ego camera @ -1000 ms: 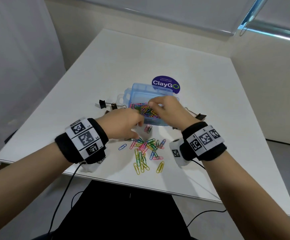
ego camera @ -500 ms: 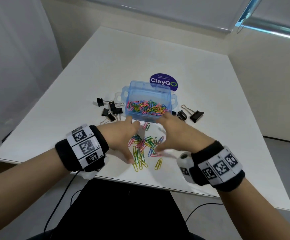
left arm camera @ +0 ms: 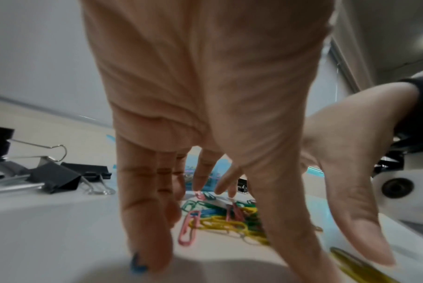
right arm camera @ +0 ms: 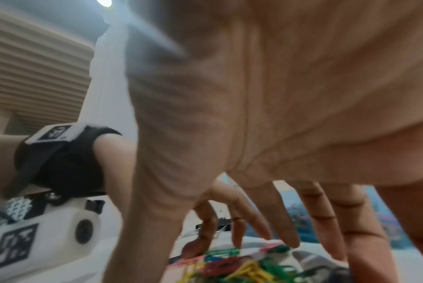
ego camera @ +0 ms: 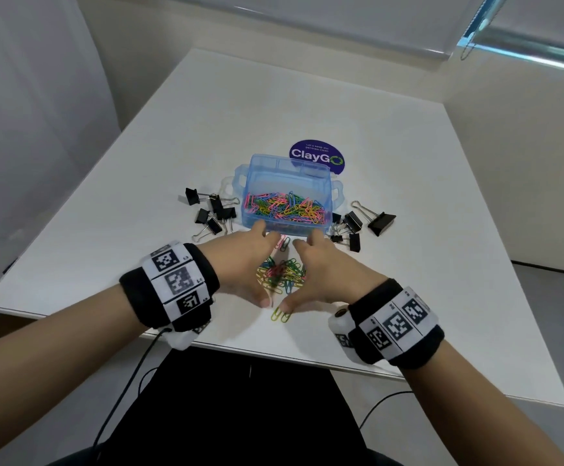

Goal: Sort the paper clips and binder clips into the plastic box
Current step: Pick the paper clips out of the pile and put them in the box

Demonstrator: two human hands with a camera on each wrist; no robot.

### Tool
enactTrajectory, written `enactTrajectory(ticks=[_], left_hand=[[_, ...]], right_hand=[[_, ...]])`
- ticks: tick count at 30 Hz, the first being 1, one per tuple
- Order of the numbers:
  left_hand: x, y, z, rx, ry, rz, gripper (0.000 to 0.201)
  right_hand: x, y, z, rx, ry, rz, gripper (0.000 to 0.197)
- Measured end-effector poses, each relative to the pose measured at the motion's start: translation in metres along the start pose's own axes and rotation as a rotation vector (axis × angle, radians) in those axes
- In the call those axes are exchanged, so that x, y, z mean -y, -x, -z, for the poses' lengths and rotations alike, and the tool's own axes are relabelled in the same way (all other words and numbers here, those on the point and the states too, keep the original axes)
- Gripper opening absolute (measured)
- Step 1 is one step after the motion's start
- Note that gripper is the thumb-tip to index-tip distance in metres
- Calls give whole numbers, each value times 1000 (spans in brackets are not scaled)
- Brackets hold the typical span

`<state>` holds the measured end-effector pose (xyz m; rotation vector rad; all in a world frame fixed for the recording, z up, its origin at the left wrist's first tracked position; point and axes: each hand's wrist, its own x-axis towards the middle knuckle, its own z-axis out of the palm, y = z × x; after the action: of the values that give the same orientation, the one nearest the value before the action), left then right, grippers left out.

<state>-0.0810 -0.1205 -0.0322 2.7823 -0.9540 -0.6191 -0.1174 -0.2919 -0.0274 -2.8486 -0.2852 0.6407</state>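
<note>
Both hands have closed in, left hand [ego camera: 243, 264] and right hand [ego camera: 321, 274] spread flat, holding nothing, corralling light, slippery paper clips [ego camera: 282, 275] (scoop underneath) at frame centre.

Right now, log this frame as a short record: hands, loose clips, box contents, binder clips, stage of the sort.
left hand: open, fingers straight, cupping the left side of the loose pile
right hand: open, cupping the right side
loose pile of coloured paper clips: on the white table, between both hands
translucent blue plastic box: open, holds many coloured paper clips
black binder clips: on the table on both sides of the box, none seen inside
stage: paper clips partly boxed, binder clips not yet
</note>
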Motion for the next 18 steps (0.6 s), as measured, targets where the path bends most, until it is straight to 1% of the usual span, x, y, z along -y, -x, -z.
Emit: enactTrajectory(ticks=[1, 3, 4, 6, 9, 11, 13, 15, 17, 18], left_hand=[[-1, -1, 0, 6, -6, -3, 92], [-3, -4, 0, -8, 18, -6, 78], [-4, -6, 2, -23, 35, -13, 67], [-4, -9, 6, -51, 61, -35, 45], [-2, -11, 10, -70, 72, -70, 24], [-1, -10, 9, -66, 38, -66, 14], [-1, -10, 11, -68, 17, -51, 8], [0, -7, 15, -60, 18, -29, 9], [1, -5, 18, -67, 43, -19, 10], [3, -4, 20, -79, 54, -20, 9]], right_hand=[[5, 1, -1, 12, -1, 16, 90], [16, 0, -3, -3, 0, 59, 85], [20, -2, -4, -17, 1, 76, 79], [26, -7, -3, -40, 1, 110, 58], [28, -12, 2, -72, -17, 145, 24], [25, -15, 2, -96, -12, 150, 19], [19, -16, 5, -114, -48, 135, 21], [12, -12, 11, -92, -144, 106, 21], [5, -8, 20, -85, -222, 99, 15], [3, -6, 26, -108, -257, 96, 12]])
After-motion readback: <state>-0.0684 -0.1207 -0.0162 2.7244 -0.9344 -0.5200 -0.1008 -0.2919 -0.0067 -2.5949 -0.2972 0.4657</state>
